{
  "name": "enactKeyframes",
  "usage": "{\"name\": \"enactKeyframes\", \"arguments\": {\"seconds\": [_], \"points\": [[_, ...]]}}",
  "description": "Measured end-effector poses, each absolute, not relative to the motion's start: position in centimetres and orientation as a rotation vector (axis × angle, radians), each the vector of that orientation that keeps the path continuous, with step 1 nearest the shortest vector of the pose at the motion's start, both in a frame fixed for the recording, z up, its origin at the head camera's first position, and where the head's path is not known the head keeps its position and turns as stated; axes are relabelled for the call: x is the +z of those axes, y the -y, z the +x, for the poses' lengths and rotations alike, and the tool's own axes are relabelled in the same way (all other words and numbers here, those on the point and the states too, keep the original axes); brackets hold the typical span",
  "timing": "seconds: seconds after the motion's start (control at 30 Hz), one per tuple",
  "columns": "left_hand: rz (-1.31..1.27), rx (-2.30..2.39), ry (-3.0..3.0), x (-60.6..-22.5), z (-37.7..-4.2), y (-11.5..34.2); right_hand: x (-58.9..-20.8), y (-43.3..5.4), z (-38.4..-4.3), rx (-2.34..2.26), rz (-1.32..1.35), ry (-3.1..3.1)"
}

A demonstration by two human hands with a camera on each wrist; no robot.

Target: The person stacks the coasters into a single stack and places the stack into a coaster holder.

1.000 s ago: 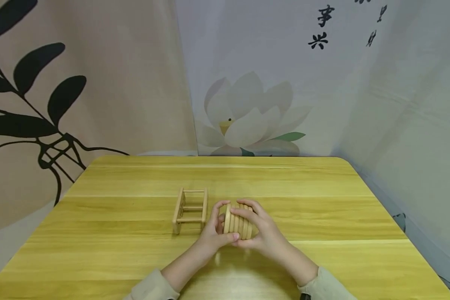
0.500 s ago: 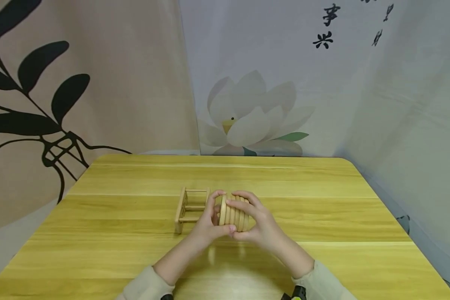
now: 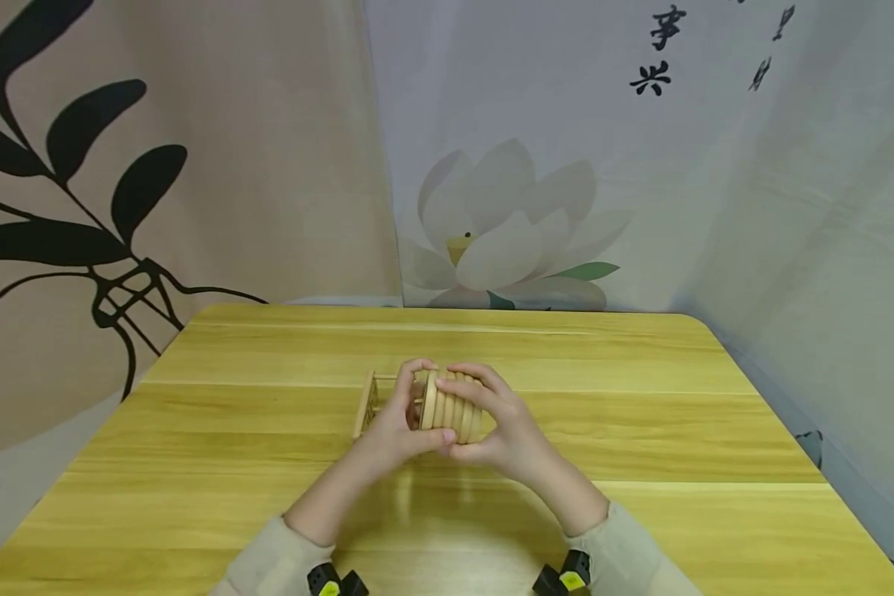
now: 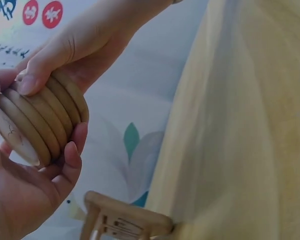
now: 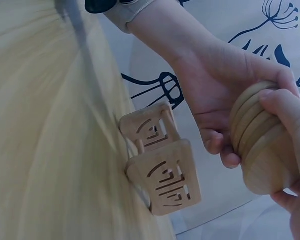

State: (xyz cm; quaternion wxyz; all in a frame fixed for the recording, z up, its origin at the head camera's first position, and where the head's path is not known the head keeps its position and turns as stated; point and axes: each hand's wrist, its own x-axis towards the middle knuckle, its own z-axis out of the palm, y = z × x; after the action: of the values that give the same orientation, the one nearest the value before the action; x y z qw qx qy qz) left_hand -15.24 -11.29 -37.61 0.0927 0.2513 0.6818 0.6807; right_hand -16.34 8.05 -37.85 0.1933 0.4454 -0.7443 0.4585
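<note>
Both hands hold a stack of round wooden coasters (image 3: 450, 407), several thin discs standing on edge side by side. My left hand (image 3: 391, 426) grips the left end, its thumb along the lower rim. From the other side my right hand (image 3: 510, 430) curls its fingers over the top rims, with its thumb below. In the left wrist view a face of the end coaster (image 4: 15, 135) shows faint thin lines. Beyond the left hand is a small wooden rack (image 3: 365, 406) with rods; in the head view that hand and the stack cover much of it. Cut-out patterns mark the rack's end panels (image 5: 167, 180).
The wooden table (image 3: 641, 430) extends around the hands, its far edge against a printed cloth backdrop (image 3: 521, 223) with a lotus and dark leaves. Dark devices (image 3: 566, 573) sit at both sleeve cuffs.
Both hands have carried the coaster stack forward and to the left, toward the rack. The left hand now hides much of the rack, which showed whole before. The head view has shifted slightly.
</note>
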Motion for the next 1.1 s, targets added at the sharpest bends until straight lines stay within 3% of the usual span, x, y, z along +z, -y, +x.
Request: {"name": "enactKeyframes", "arguments": {"seconds": [0.47,1.1], "points": [[0.910,2.016,-2.106,-36.9,-16.0,13.0,-36.7,-6.3,-17.4,1.301,1.288,2.034],[0.895,1.928,-2.275,-37.1,-18.1,14.9,-36.9,-5.0,-19.4,1.334,1.288,2.117]]}}
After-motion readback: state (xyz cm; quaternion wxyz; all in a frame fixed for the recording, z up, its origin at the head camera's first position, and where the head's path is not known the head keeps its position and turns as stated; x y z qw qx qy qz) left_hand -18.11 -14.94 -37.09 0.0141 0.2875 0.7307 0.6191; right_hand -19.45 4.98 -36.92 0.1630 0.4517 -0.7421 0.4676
